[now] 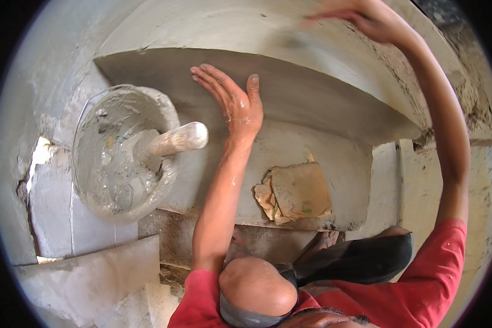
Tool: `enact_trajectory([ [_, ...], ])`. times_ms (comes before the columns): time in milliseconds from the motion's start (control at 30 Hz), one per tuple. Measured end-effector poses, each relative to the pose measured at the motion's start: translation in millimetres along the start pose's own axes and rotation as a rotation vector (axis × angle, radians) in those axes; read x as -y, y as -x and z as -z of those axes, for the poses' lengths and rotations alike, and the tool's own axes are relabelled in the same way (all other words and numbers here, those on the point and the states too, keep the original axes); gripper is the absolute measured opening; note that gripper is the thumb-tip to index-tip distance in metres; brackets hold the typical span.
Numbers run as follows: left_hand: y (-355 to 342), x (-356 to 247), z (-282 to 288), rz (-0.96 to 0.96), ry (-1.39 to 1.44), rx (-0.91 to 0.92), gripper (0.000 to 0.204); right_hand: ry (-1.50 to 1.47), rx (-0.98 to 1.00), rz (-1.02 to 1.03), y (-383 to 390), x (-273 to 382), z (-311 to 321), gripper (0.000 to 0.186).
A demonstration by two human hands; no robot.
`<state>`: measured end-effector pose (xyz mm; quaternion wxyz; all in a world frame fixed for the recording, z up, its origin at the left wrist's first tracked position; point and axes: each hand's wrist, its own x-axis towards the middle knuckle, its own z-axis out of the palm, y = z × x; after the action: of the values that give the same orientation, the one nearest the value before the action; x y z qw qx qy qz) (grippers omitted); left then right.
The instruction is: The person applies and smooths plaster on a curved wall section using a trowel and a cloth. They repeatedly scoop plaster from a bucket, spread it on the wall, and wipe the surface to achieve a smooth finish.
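Observation:
My left hand (236, 105) is held over a smooth grey cement step, fingers stretched and thumb apart, with nothing in it. Whether its edge touches the dark, damp-looking riser (306, 85) I cannot tell. At the upper right my right hand (366, 21) reaches over the pale plastered surface (224, 24), its fingers pointing left and smeared by motion. To the left of my left hand stands a bucket (172, 109) of wet grey mortar (115, 158). A tool with a round wooden handle (180, 139) leans in it, its lower end covered in mortar.
A folded, torn piece of brown paper (300, 188) lies on the lower step (347, 177), right of my left forearm. Rough broken masonry (448, 71) runs along the right. A cracked grey wall (22, 136) rises at the left, above a slanting slab (93, 273). My knees are close below.

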<state>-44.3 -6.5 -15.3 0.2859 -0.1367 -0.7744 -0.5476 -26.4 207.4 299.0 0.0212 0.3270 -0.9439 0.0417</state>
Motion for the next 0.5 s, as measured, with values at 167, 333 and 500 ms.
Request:
enact_trajectory([
  [167, 11.8, -4.5, 5.1, -0.019, -0.025, 0.061, 0.103, 0.029, 0.106, 0.158, -57.6, -1.6, -39.0, 0.066],
  [333, 8.6, -3.8, 11.6, -0.019, -0.025, 0.079, 0.097, 0.025, 0.123, 0.135, 45.0, -34.5, -35.6, 0.05],
  [500, 23.3, -22.8, 38.7, 0.06, 0.064, 0.177, 0.086, 0.112, 0.02, -0.339, 184.8, -41.0, -7.8, 0.052],
])
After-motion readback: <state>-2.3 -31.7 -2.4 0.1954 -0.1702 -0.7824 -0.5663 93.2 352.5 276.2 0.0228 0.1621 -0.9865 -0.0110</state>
